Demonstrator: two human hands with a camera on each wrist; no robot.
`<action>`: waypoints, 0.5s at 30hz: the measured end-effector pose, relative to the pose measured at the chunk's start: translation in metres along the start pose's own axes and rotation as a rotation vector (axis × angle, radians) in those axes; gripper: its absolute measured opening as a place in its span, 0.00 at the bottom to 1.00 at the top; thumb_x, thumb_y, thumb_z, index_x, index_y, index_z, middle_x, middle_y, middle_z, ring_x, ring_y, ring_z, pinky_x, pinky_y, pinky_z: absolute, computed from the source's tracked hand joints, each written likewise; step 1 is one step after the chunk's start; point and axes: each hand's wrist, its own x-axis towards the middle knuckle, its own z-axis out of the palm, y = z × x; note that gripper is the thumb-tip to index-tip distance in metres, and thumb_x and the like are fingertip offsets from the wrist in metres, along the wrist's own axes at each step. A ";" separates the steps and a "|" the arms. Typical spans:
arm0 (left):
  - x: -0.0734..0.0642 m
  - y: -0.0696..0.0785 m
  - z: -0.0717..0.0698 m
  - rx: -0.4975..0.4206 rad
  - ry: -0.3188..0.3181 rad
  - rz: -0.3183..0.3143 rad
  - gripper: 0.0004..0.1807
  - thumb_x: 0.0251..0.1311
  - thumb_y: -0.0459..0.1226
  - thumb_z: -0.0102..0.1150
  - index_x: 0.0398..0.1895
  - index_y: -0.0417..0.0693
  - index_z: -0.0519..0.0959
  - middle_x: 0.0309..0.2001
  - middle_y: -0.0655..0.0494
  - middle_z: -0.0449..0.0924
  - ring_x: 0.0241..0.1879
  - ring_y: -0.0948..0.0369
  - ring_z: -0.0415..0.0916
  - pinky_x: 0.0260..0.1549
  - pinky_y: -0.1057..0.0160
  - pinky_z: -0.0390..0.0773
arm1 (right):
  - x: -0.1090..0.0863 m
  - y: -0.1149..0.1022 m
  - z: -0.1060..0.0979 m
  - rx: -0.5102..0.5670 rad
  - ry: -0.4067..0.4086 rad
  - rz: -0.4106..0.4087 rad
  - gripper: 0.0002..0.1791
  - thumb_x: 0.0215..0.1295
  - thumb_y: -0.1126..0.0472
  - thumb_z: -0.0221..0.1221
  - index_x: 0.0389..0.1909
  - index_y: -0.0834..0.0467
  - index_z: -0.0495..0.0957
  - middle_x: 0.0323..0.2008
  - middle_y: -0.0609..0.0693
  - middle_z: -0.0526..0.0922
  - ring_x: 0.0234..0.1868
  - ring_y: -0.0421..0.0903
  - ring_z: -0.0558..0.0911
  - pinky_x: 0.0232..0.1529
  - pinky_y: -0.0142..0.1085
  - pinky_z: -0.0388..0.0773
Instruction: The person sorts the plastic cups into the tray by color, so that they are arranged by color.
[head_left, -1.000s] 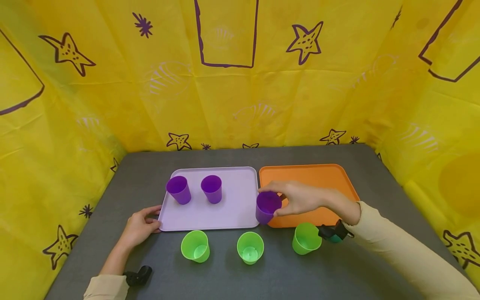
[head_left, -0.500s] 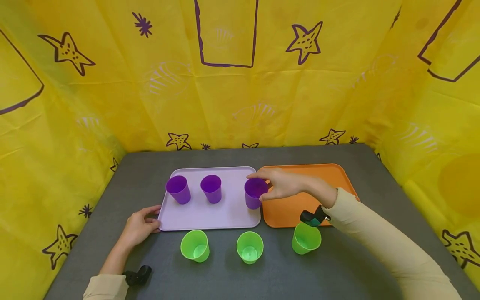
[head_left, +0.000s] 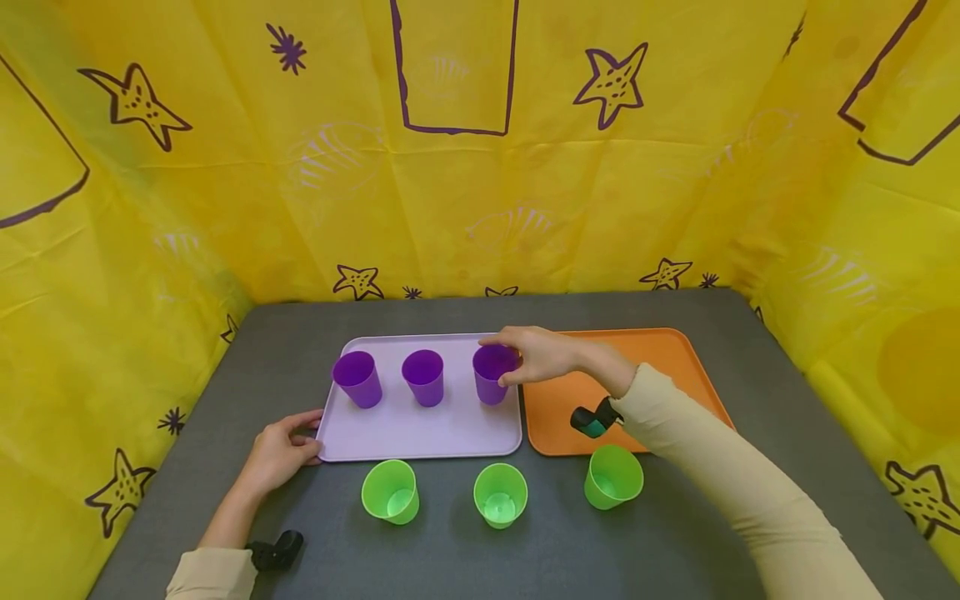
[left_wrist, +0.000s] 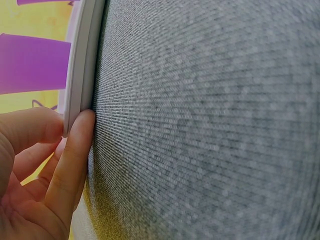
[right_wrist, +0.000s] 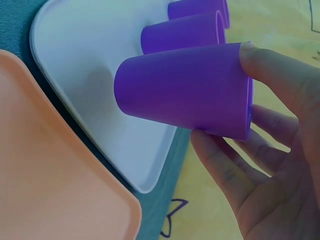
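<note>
My right hand point(head_left: 540, 354) grips a purple cup point(head_left: 491, 382) near its rim, over the right end of the lilac tray point(head_left: 442, 437). In the right wrist view, thumb and fingers lie on either side of this cup point(right_wrist: 180, 92); whether its base touches the tray I cannot tell. Two more purple cups, one at the left point(head_left: 358, 382) and one in the middle point(head_left: 423, 380), stand upright on that tray. My left hand point(head_left: 277, 450) is at the tray's front left corner. Up close in the left wrist view, its thumb and a finger pinch the tray edge point(left_wrist: 80, 65).
An orange tray point(head_left: 585, 400) lies right beside the lilac one, partly under my right arm. In front of the trays, three green cups stand in a row: left point(head_left: 392, 493), middle point(head_left: 500, 497) and right point(head_left: 612, 477). Yellow cloth point(head_left: 465, 183) surrounds the grey table point(head_left: 450, 567).
My right hand has carried the purple cup left and back, from the gap between the trays to the lilac tray's right end. The left hand has stayed put.
</note>
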 end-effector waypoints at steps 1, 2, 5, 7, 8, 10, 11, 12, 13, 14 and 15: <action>0.000 0.000 0.000 -0.001 0.000 -0.001 0.30 0.53 0.29 0.59 0.61 0.34 0.65 0.53 0.34 0.71 0.32 0.58 0.80 0.28 0.65 0.82 | 0.002 0.001 0.001 -0.006 0.002 0.002 0.36 0.56 0.52 0.62 0.65 0.57 0.63 0.47 0.51 0.74 0.42 0.43 0.75 0.42 0.30 0.75; 0.000 0.000 0.000 -0.001 0.001 -0.002 0.30 0.53 0.29 0.59 0.61 0.34 0.65 0.53 0.34 0.71 0.32 0.58 0.80 0.28 0.65 0.82 | 0.004 0.002 0.001 -0.009 0.001 0.006 0.36 0.56 0.52 0.62 0.65 0.57 0.63 0.47 0.51 0.74 0.42 0.43 0.75 0.42 0.30 0.75; 0.000 0.000 0.000 -0.002 -0.001 -0.005 0.30 0.53 0.29 0.59 0.62 0.34 0.65 0.53 0.34 0.70 0.32 0.58 0.80 0.28 0.65 0.82 | 0.009 0.005 0.004 -0.023 -0.009 0.017 0.36 0.57 0.51 0.62 0.65 0.57 0.63 0.48 0.51 0.74 0.44 0.44 0.74 0.44 0.32 0.74; 0.000 -0.001 0.000 -0.003 -0.001 -0.007 0.30 0.53 0.29 0.59 0.62 0.34 0.65 0.53 0.34 0.70 0.32 0.58 0.80 0.28 0.65 0.82 | 0.012 0.007 0.005 -0.020 -0.021 0.030 0.36 0.57 0.51 0.61 0.65 0.58 0.62 0.48 0.52 0.74 0.46 0.45 0.74 0.46 0.33 0.74; 0.000 -0.001 0.000 -0.004 -0.002 -0.006 0.30 0.53 0.29 0.59 0.62 0.34 0.65 0.53 0.34 0.70 0.32 0.58 0.80 0.28 0.65 0.82 | 0.013 0.007 0.006 -0.019 -0.028 0.038 0.36 0.57 0.51 0.61 0.65 0.57 0.62 0.49 0.52 0.73 0.47 0.45 0.74 0.47 0.34 0.74; 0.001 -0.001 0.000 -0.005 -0.002 -0.006 0.30 0.53 0.28 0.59 0.62 0.34 0.65 0.54 0.34 0.70 0.32 0.58 0.80 0.28 0.65 0.82 | 0.015 0.009 0.007 -0.017 -0.038 0.050 0.36 0.58 0.51 0.61 0.65 0.57 0.62 0.49 0.53 0.73 0.49 0.46 0.74 0.48 0.36 0.74; 0.001 -0.001 0.000 -0.006 -0.001 -0.006 0.30 0.53 0.28 0.59 0.62 0.34 0.65 0.54 0.34 0.70 0.32 0.58 0.80 0.28 0.65 0.82 | 0.016 0.009 0.008 -0.014 -0.043 0.059 0.36 0.58 0.51 0.61 0.66 0.57 0.62 0.50 0.53 0.73 0.49 0.46 0.74 0.49 0.36 0.74; 0.001 -0.001 0.000 -0.006 0.000 -0.006 0.30 0.53 0.28 0.59 0.62 0.34 0.65 0.54 0.34 0.70 0.32 0.58 0.80 0.28 0.65 0.82 | 0.017 0.010 0.009 -0.011 -0.047 0.068 0.36 0.58 0.51 0.61 0.66 0.57 0.61 0.50 0.53 0.73 0.50 0.47 0.73 0.49 0.36 0.74; 0.001 -0.001 0.000 -0.006 0.001 -0.005 0.30 0.53 0.28 0.59 0.61 0.34 0.65 0.54 0.33 0.70 0.32 0.58 0.80 0.28 0.65 0.82 | 0.017 0.011 0.010 -0.008 -0.050 0.073 0.36 0.58 0.51 0.61 0.66 0.57 0.61 0.50 0.53 0.73 0.50 0.47 0.73 0.50 0.37 0.74; 0.001 -0.001 0.000 -0.006 0.003 -0.005 0.30 0.53 0.28 0.59 0.61 0.33 0.65 0.54 0.33 0.70 0.32 0.58 0.80 0.28 0.65 0.82 | 0.018 0.011 0.011 -0.003 -0.051 0.076 0.36 0.58 0.52 0.61 0.66 0.57 0.61 0.50 0.53 0.73 0.50 0.47 0.73 0.50 0.37 0.74; 0.000 -0.001 0.001 -0.005 0.005 -0.006 0.30 0.53 0.28 0.59 0.61 0.33 0.65 0.54 0.33 0.70 0.32 0.58 0.80 0.28 0.65 0.82 | 0.019 0.011 0.011 0.000 -0.054 0.080 0.36 0.58 0.52 0.61 0.66 0.58 0.61 0.50 0.53 0.73 0.51 0.47 0.73 0.50 0.37 0.74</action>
